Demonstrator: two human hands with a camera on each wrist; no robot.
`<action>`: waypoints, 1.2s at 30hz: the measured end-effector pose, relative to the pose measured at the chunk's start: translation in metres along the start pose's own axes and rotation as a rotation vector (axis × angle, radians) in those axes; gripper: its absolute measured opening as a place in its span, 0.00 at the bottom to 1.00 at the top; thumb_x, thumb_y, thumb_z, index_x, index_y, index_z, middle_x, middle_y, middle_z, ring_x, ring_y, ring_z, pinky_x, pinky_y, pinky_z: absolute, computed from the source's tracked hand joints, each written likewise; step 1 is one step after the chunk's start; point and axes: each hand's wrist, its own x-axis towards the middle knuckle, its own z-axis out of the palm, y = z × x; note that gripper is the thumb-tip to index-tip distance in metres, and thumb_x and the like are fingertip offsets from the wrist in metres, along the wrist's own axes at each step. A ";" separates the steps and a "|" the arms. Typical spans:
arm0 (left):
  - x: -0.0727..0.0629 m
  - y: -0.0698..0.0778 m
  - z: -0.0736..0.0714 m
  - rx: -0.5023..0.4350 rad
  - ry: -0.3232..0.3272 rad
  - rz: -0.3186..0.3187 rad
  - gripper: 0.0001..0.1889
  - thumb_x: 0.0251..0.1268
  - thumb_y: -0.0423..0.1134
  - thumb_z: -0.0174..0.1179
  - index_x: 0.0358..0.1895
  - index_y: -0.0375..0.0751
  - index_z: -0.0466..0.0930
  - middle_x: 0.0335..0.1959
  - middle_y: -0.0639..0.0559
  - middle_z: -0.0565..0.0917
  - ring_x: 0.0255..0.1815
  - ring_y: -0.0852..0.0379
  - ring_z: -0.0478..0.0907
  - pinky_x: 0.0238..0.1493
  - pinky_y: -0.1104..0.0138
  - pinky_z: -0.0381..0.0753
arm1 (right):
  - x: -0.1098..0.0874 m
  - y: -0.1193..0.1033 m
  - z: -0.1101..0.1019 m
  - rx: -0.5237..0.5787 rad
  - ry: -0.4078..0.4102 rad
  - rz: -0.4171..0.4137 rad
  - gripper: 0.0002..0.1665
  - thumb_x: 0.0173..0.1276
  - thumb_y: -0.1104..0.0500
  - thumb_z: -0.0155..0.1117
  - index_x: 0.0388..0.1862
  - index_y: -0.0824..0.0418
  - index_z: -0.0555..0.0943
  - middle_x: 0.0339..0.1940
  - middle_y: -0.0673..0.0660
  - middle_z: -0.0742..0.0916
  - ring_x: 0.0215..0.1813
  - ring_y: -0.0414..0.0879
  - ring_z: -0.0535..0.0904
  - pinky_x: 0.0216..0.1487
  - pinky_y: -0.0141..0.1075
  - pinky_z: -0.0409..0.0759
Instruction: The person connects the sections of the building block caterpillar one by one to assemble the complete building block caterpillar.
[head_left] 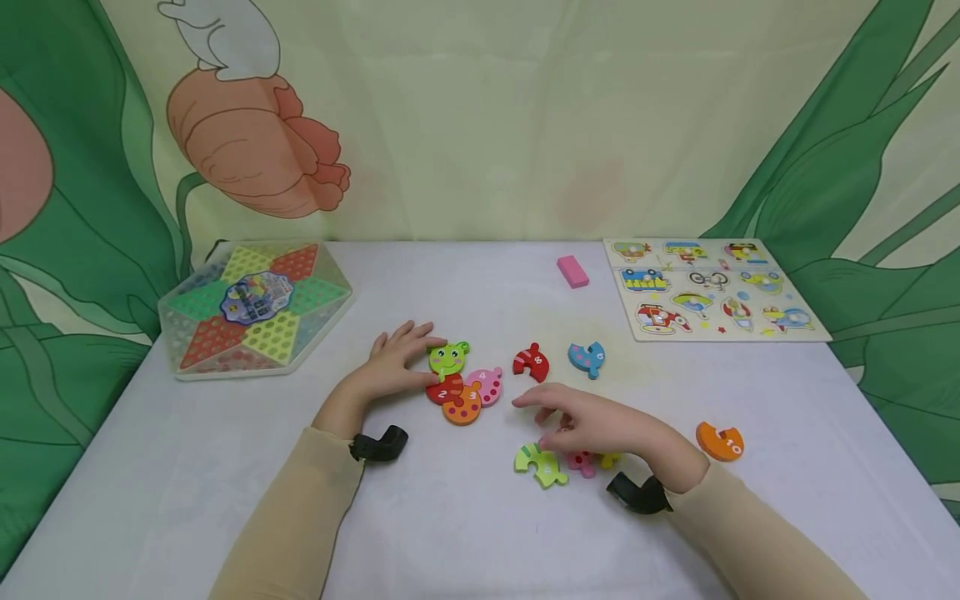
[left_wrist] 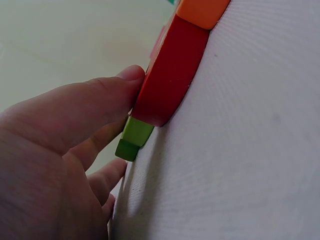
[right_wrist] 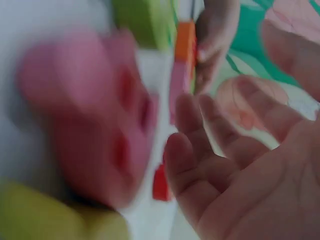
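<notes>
My left hand (head_left: 396, 360) lies at the left side of joined puzzle pieces, with index finger at the green smiling head piece (head_left: 448, 359) and thumb on the red piece numbered 2 (head_left: 442, 393). Joined on are an orange dotted piece numbered 3 (head_left: 462, 408) and a pink piece numbered 4 (head_left: 487, 385). My right hand (head_left: 600, 421) hovers with loose fingers and holds nothing. Beneath it are a light green piece (head_left: 540, 463), a pink piece (head_left: 580, 462) and a yellow piece (head_left: 610, 460), the last two partly hidden.
Beyond my right hand lie a red piece (head_left: 532, 363) and a blue piece (head_left: 586, 358); an orange piece (head_left: 720, 442) is at the right. A pink block (head_left: 573, 272), a vehicle puzzle board (head_left: 716, 292) and a hexagonal game box (head_left: 255, 308) stand farther back.
</notes>
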 end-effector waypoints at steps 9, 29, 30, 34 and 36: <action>0.000 0.001 0.000 0.005 -0.003 -0.005 0.31 0.51 0.51 0.59 0.62 0.54 0.67 0.73 0.49 0.52 0.74 0.46 0.35 0.67 0.42 0.27 | -0.016 0.005 0.015 -0.110 -0.065 -0.089 0.31 0.58 0.54 0.64 0.62 0.47 0.69 0.60 0.43 0.72 0.63 0.43 0.64 0.61 0.37 0.69; 0.003 -0.001 0.002 0.017 0.014 -0.015 0.31 0.51 0.52 0.60 0.62 0.55 0.67 0.73 0.50 0.52 0.74 0.46 0.35 0.67 0.42 0.27 | -0.010 0.018 0.023 -0.262 -0.068 -0.101 0.33 0.56 0.57 0.65 0.60 0.37 0.70 0.58 0.38 0.74 0.62 0.43 0.59 0.54 0.35 0.74; 0.003 -0.001 0.002 0.016 0.013 -0.015 0.31 0.51 0.53 0.60 0.62 0.56 0.67 0.73 0.50 0.52 0.74 0.46 0.35 0.67 0.42 0.27 | -0.010 0.018 0.024 -0.262 -0.064 -0.098 0.32 0.56 0.58 0.65 0.60 0.37 0.70 0.58 0.38 0.74 0.62 0.43 0.60 0.53 0.35 0.74; 0.002 -0.001 0.002 0.011 0.012 -0.014 0.31 0.51 0.53 0.60 0.62 0.56 0.67 0.73 0.50 0.52 0.74 0.46 0.35 0.67 0.42 0.27 | -0.008 0.017 0.025 -0.285 -0.045 -0.094 0.32 0.57 0.60 0.63 0.59 0.37 0.70 0.58 0.39 0.74 0.60 0.41 0.62 0.54 0.35 0.74; 0.002 -0.001 0.002 0.008 0.011 -0.013 0.31 0.51 0.52 0.60 0.62 0.56 0.67 0.73 0.50 0.52 0.74 0.46 0.35 0.67 0.42 0.27 | -0.008 0.017 0.025 -0.293 -0.042 -0.093 0.32 0.56 0.61 0.63 0.58 0.37 0.70 0.58 0.39 0.73 0.60 0.41 0.62 0.55 0.36 0.73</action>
